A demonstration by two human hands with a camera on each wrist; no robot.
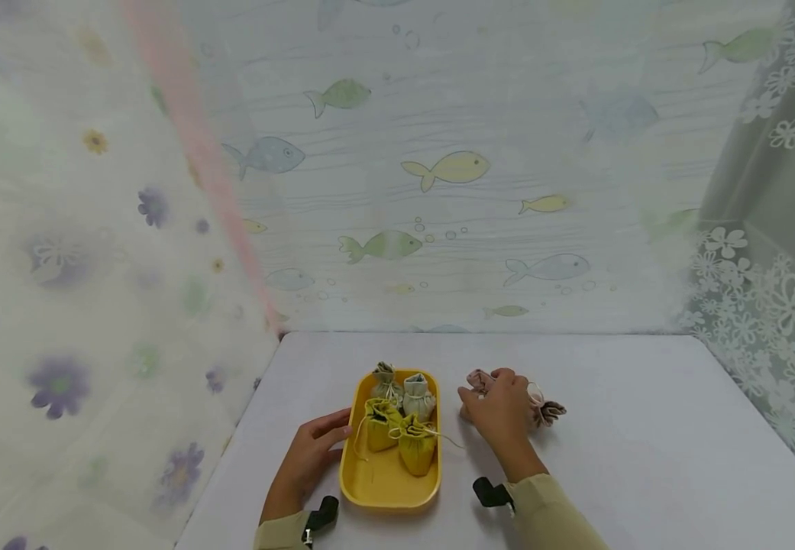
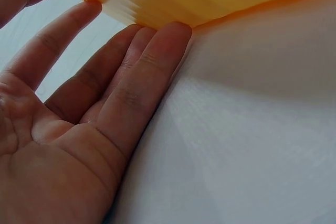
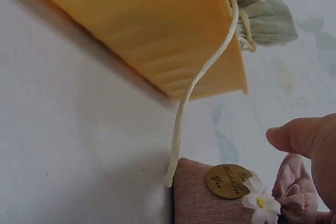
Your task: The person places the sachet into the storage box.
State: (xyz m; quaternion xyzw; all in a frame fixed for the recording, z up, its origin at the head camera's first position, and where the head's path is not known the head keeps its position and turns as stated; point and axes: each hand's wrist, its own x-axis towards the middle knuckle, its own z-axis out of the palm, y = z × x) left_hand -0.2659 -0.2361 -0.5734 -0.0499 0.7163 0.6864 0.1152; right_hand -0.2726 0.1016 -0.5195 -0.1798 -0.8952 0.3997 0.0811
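Observation:
My left hand [image 1: 308,454] lies along the left side of a yellow tray [image 1: 386,496], its fingertips against the tray's outer wall in the left wrist view. Four-sided and shallow, the tray holds two yellow-green drawstring pouches [image 1: 416,451] in front and two pale grey-green pouches [image 1: 418,401] behind. Over a dusty pink pouch [image 3: 194,203] with a round tag and a white flower reaches my right hand [image 1: 503,409]. Its thumb [image 3: 299,137] is extended, apart from the fabric; most of its fingers are hidden. Right of that hand a brown gathered pouch [image 1: 550,413] shows partly.
Everything rests on a white-covered table [image 1: 644,428]. A pale cord [image 3: 191,85] hangs out over the tray's right rim. Behind the table rises a curtain [image 1: 397,198] printed with fish; a flowered curtain [image 1: 60,305] hangs on the left and a lacy one [image 1: 792,305] on the right.

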